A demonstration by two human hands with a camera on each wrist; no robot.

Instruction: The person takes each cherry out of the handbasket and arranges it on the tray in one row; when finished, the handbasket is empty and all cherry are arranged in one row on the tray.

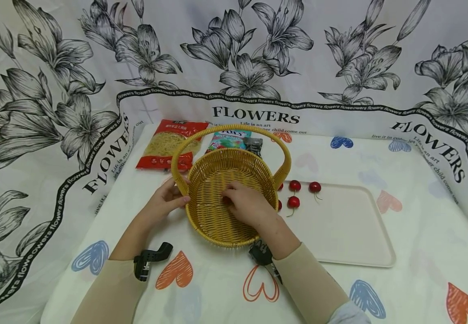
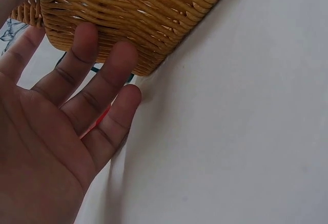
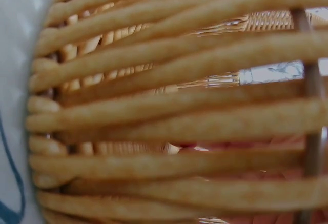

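A yellow woven basket [image 1: 213,225] with a tall arched handle stands on the table. My left hand [image 1: 167,198] grips its left rim beside the handle's foot, thumb on the rim; in the left wrist view, fingers [image 2: 110,75] lie against the basket's outer side [image 2: 128,14]. Inside the basket, my right hand [image 1: 251,207] has curled fingers pinching a dark red cherry [image 1: 226,200], mostly hidden by the hand. The woven wall [image 3: 154,90] fills the right wrist view. Several red cherries [image 1: 293,202] with stems lie on a cream tray [image 1: 347,234], some partly behind the basket.
Behind the basket lie a red bag of yellow pasta-like pieces [image 1: 171,141] and a teal candy bag [image 1: 227,139], with a small dark packet [image 1: 253,146] beside it. A heart-patterned cloth [image 1: 205,288] covers the table; a floral curtain [image 1: 250,54] hangs behind.
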